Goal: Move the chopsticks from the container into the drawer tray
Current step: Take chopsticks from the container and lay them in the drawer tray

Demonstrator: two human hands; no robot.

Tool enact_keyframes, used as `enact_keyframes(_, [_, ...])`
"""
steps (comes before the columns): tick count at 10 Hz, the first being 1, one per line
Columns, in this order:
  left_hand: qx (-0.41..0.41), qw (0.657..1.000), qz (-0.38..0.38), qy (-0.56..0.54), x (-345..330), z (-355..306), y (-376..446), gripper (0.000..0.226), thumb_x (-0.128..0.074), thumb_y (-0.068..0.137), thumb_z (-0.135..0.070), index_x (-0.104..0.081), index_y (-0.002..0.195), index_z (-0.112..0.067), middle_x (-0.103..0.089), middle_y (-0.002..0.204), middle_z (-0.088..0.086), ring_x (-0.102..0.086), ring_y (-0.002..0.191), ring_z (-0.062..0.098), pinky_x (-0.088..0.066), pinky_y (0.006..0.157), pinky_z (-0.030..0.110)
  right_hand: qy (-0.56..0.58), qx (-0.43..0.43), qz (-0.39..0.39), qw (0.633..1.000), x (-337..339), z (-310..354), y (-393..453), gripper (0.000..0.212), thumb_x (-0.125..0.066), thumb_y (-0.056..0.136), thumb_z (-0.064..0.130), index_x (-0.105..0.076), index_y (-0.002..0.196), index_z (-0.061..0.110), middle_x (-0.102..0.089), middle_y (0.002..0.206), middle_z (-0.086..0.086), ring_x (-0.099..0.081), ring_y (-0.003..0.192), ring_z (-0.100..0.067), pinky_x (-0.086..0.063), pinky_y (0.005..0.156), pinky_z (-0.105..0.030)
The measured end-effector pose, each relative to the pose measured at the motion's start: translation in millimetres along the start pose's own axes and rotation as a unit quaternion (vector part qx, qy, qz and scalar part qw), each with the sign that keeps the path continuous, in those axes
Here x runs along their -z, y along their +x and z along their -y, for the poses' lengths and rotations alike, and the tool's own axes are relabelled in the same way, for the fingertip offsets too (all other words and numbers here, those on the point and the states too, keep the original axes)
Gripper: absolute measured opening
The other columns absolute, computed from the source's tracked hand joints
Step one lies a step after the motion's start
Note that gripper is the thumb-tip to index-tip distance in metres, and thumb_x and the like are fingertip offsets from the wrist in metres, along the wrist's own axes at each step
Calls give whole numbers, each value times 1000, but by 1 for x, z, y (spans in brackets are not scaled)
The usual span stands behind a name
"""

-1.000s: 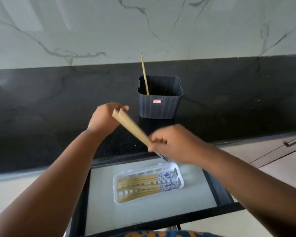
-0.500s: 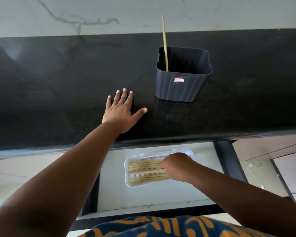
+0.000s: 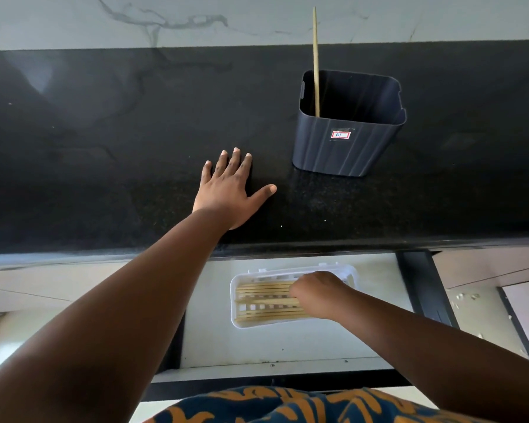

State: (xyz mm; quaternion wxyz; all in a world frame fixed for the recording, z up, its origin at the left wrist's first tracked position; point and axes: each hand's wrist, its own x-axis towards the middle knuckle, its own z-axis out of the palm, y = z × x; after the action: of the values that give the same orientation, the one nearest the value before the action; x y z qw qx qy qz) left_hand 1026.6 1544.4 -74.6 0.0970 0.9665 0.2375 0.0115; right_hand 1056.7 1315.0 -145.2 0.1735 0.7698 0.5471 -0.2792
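Note:
A dark blue ribbed container (image 3: pixel 345 148) stands on the black counter, and a single wooden chopstick (image 3: pixel 315 56) leans upright in its left corner. Below the counter edge, a white slotted tray (image 3: pixel 235 303) lies in the open drawer with several chopsticks (image 3: pixel 263 297) lying flat in it. My right hand (image 3: pixel 318 296) is down in the tray's right half, knuckles up, fingers curled onto the chopsticks there; their decorated ends are hidden under it. My left hand (image 3: pixel 229 190) lies flat on the counter, fingers spread, left of the container and apart from it.
The drawer (image 3: pixel 287 343) has a pale floor and dark side rails (image 3: pixel 419 285). The counter (image 3: pixel 104 148) runs wide to both sides, backed by a marble wall (image 3: pixel 135 19). Cabinet fronts and floor lie to the right. My patterned clothing shows at the bottom edge.
My left hand let go of the chopstick bundle and settled flat on the counter. My right hand carried the bundle down into the tray. The view tilted downward.

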Motion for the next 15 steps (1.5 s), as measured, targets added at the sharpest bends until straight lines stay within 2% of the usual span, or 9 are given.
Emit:
enact_keyframes(1, [-1, 1000, 1, 1, 0, 0, 0, 95, -13, 81, -83, -9, 155, -24, -2, 164, 1, 7, 149, 19, 5, 119, 44, 13, -1, -4, 1000, -5, -3, 1, 39, -46, 83, -8, -67, 110, 11, -67, 103, -8, -62, 86, -27, -49, 69, -32])
enact_keyframes(4, [-1, 1000, 1, 5, 0, 0, 1, 95, -13, 80, -84, -9, 155, -25, -3, 164, 0, 7, 149, 19, 5, 119, 44, 22, -41, -25, 999, -10, -13, 5, 28, -53, 82, 0, -63, 102, 17, -66, 102, -2, -63, 93, -25, -47, 69, -28])
enact_keyframes(6, [-2, 1000, 3, 6, 1, 0, 1, 96, -12, 80, -84, -8, 155, -25, -2, 164, 0, 7, 149, 20, 4, 119, 44, 62, -74, -49, 994, -17, -23, -2, 27, -50, 82, -1, -42, 68, 21, -49, 77, 6, -50, 75, -18, -33, 53, -26])
enact_keyframes(7, [-3, 1000, 2, 4, 1, 0, 0, 96, -12, 80, -84, -9, 155, -25, -2, 164, 0, 7, 149, 20, 4, 120, 45, 100, -80, -73, 989, -11, -26, -11, 26, -49, 85, 3, -60, 93, 26, -55, 89, 6, -55, 82, -20, -36, 57, -27])
enact_keyframes(9, [-3, 1000, 3, 4, 1, 0, 1, 95, -12, 80, -84, -8, 155, -26, -1, 164, -1, 8, 149, 19, 5, 119, 44, 178, -49, -19, 983, 32, -17, -47, 34, -53, 90, 23, -59, 123, 29, -61, 121, 6, -57, 104, -17, -46, 84, -30])
enact_keyframes(11, [-10, 1000, 12, 24, 0, -1, -1, 94, -6, 82, -81, -2, 155, -22, 4, 163, 1, 13, 148, 19, 11, 118, 45, 270, 16, 47, 962, 121, -4, -110, 26, -70, 84, 35, -68, 109, 33, -67, 104, 19, -60, 87, -1, -49, 71, -23])
enact_keyframes(12, [-18, 998, 8, 57, 0, -3, -3, 97, 1, 82, -79, 2, 154, -15, 8, 163, 4, 18, 147, 19, 17, 116, 43, 332, 63, 8, 941, 173, -15, -134, 16, -73, 84, 30, -73, 99, 29, -73, 90, 17, -65, 79, 2, -53, 71, -18])
enact_keyframes(13, [-25, 997, 11, 69, 0, -5, -3, 99, 6, 79, -78, 5, 154, -12, 12, 162, 5, 21, 146, 19, 20, 115, 41, 467, 76, -95, 876, 220, -35, -145, 9, -72, 86, 16, -75, 90, 23, -76, 80, 8, -69, 72, -5, -56, 65, -19])
enact_keyframes(15, [-17, 999, 23, 43, 0, -2, 2, 106, 8, 74, -84, 6, 154, -15, 12, 162, 2, 20, 146, 17, 15, 117, 41, 547, -92, -383, 739, 279, -82, -97, 11, -66, 86, 4, -74, 87, 11, -76, 81, -1, -70, 74, -17, -62, 66, -29])
